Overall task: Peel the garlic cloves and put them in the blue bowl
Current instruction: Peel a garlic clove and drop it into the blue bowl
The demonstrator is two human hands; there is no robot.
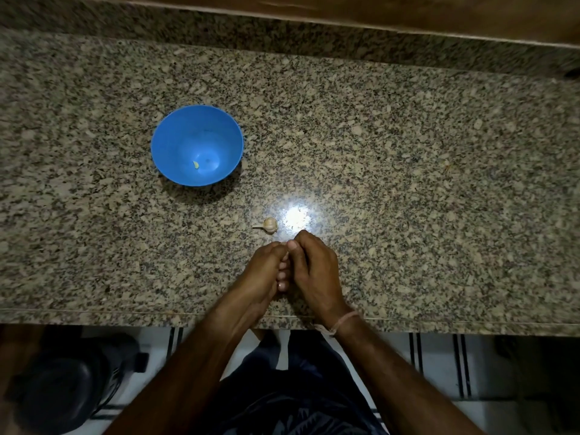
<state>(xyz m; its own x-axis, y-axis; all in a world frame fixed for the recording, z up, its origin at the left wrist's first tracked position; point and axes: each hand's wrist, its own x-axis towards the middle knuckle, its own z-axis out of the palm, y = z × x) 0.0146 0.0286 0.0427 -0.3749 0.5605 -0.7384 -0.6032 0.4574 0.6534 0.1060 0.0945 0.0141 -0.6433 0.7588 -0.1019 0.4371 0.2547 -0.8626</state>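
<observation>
Blue bowl [175, 136] holds clove [196, 165]; bulb [269, 224] nearby; left hand [266, 266], right hand [315, 268] curled together, contents hidden.

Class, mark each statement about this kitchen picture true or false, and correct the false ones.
1. The blue bowl holds one small pale clove. True.
2. The garlic bulb lies inside the bowl. False: it lies on the granite counter, just beyond the hands.
3. The left hand and the right hand meet near the counter's front edge. True.
4. The thread band is on the left wrist. False: it is on the right wrist.
5. The bowl stands right of the hands. False: it stands to their left, farther back.
</observation>
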